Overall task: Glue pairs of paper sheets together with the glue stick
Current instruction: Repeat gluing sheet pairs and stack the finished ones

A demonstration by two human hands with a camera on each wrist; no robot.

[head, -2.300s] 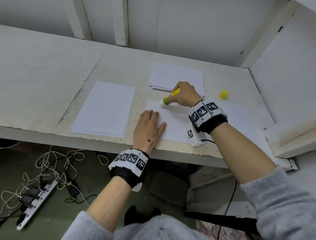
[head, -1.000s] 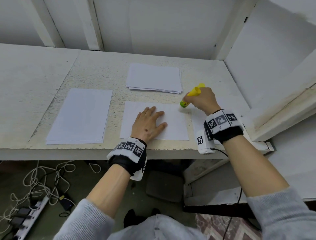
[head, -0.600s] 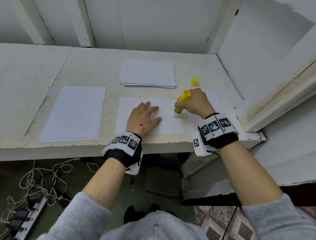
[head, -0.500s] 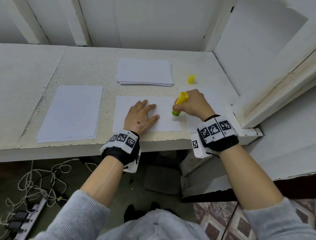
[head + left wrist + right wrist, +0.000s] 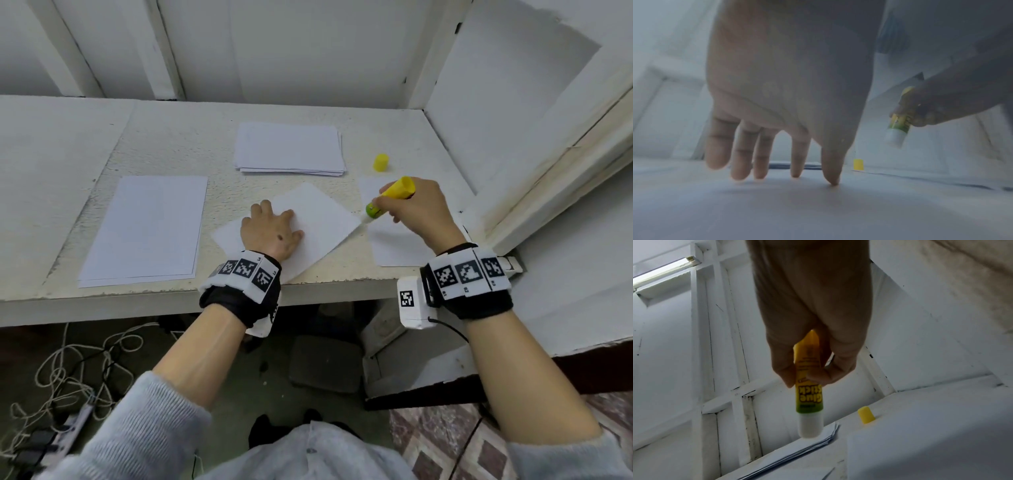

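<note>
Two hands at work | left hand (image 5: 270, 233) flat, fingers spread, pinning skewed sheet (image 5: 318, 222) to tabletop (image 5: 171, 144) so it cannot slide | right hand (image 5: 416, 212) grip closed round uncapped glue stick (image 5: 390, 200), tip down at sheet's right corner | cap (image 5: 381, 162) parked nearby.

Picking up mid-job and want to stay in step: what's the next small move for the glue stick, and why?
Probably lower the glue stick onto the near corner of the turned sheet and run it along that edge. The right hand holds it uncapped with its tip just clear of the paper, while the left hand pins the sheet flat.
</note>
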